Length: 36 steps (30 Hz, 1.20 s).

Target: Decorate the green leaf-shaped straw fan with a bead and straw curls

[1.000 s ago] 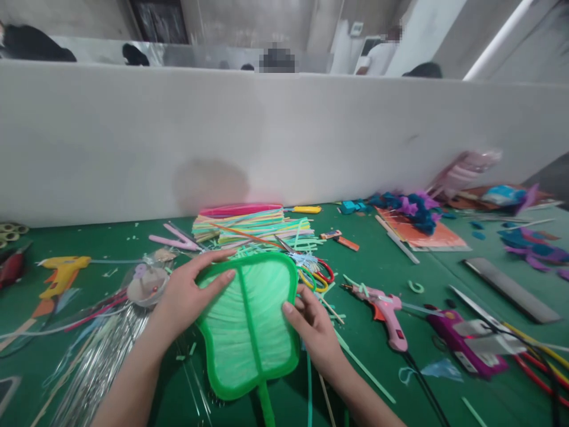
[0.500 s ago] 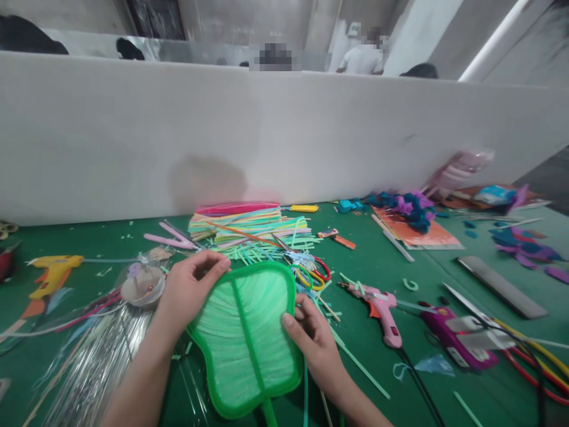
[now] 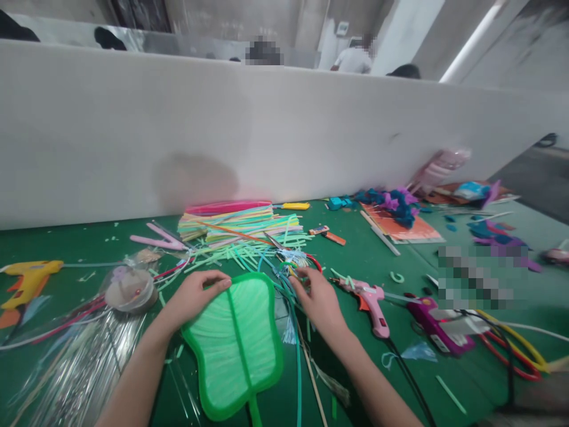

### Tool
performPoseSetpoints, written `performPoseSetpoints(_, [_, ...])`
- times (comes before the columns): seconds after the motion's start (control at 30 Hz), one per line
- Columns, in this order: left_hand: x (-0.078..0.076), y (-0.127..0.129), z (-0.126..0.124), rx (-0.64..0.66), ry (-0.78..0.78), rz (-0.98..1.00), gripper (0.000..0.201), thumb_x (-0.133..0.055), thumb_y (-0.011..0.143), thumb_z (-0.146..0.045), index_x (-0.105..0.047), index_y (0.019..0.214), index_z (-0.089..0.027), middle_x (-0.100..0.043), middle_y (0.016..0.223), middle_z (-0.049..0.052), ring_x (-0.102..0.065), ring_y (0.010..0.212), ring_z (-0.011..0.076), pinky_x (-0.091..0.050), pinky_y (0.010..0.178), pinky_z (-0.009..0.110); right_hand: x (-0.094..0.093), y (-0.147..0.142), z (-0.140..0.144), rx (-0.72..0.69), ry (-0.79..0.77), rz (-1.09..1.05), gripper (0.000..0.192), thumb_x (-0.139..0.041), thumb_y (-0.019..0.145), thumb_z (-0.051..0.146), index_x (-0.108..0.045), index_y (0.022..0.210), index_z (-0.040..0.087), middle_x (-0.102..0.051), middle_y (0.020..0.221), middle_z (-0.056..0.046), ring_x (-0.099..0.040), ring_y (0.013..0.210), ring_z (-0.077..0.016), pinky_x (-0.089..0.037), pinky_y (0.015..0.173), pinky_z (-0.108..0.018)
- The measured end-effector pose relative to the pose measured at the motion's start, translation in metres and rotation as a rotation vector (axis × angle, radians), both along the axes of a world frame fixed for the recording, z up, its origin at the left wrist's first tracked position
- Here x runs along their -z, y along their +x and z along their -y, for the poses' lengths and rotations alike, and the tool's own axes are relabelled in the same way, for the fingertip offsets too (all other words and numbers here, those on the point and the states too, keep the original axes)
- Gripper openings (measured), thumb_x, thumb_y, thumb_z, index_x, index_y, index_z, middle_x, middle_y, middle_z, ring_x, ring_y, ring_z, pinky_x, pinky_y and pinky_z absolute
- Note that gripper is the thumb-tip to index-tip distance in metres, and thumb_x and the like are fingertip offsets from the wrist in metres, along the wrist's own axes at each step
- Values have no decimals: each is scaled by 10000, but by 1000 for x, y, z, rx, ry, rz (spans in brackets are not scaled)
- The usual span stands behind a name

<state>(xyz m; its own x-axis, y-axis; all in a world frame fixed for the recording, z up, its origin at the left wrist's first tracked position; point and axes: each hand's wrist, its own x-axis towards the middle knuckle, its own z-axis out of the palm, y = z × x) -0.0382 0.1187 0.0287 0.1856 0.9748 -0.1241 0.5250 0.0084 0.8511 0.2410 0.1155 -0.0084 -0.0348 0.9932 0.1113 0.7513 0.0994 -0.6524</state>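
A green leaf-shaped fan [image 3: 237,344] lies flat on the green table [image 3: 66,237], its handle pointing toward me. My left hand [image 3: 191,296] rests on the fan's upper left rim, fingers curled over the edge. My right hand [image 3: 316,299] is off the fan, to its right, fingertips on a tangle of thin blue and green strips [image 3: 288,264] near the scissors with red and yellow loops. Whether it pinches a strip is hidden by the fingers.
A stack of coloured strips [image 3: 235,222] lies behind the fan. A pink glue gun [image 3: 371,302] and a purple one [image 3: 429,323] sit right; a yellow glue gun [image 3: 26,279] and a round clear box [image 3: 128,289] left. A white partition [image 3: 267,130] backs the table.
My right hand let go of the fan's right edge and moved up and right to the strips. The fan slid toward me and tilted; my left hand stayed on its upper rim.
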Motion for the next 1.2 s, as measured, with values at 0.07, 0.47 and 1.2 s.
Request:
performPoseSetpoints(0.07, [2,3,-1,16,-32,25,379,-613,797,-546,-750,875,-201,-755,913,51,-667,893,267,-490,835,336,2,12,-19,12,52,153,240,-538,927,335,-645,1027,145,-668,1050,-149,-596,982,-288,-452,860,-399])
performPoseSetpoints(0.47, [8,6,1,-7,-173,195,422,-532,862,-584,-628,965,-186,-649,833,9,-576,747,160,-430,635,234,6,11,-47,-152,174,392,222,-547,858,62,-667,1014,166,-689,941,-112,-559,923,-270,-394,804,-341])
performPoseSetpoints(1.2, [10,11,0,25,-188,377,425,-583,862,-515,-702,1113,-193,-726,1024,53,-644,957,234,-480,827,305,-41,-70,-10,-575,-188,-702,104,-576,919,312,-597,951,215,-717,836,-20,-690,758,-172,-525,654,-283])
